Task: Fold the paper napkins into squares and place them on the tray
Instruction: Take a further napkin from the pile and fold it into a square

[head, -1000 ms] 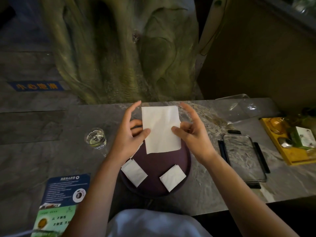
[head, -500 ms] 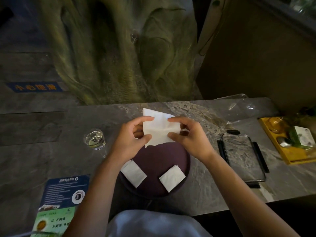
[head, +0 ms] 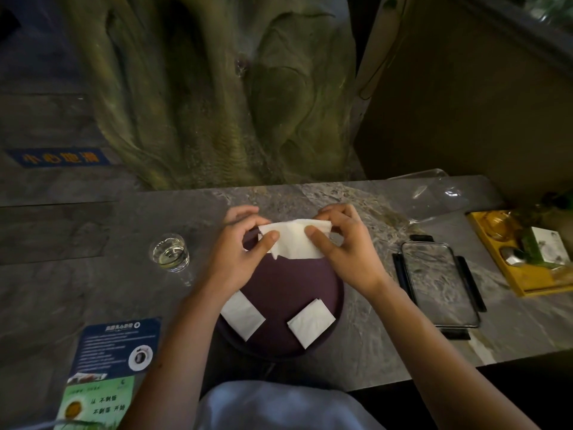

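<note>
In the head view, a white paper napkin (head: 294, 238) is held above the far edge of a round dark purple tray (head: 288, 287), between the two hands. The left hand (head: 240, 249) is pinched on the napkin's left end, thumb on the near face and fingers curled behind; the right hand (head: 344, 246) is pinched on its right end in the same manner. The napkin is seen as a wide, short band with a crease along its upper edge and a ragged lower edge, clear of the tray surface as far as can be told.

One napkin is held in the hands. Two folded napkins are lying on the tray: one at the near left (head: 242, 315), partly covered by the left forearm, and one at the near right (head: 311, 322), set apart from each other. One tray is counted, and two hands. On the stone table (head: 366, 342) one small glass (head: 170, 252) is standing left of the tray, one printed leaflet (head: 114, 352) is lying near the left corner, and one clear rectangular tray with dark handles (head: 440, 283) is lying to the right.

Compared with half a second ago, the held napkin is seen to be folded lower and flatter, and the hands have been drawn wider apart along it. The two folded napkins have not been moved.
</note>
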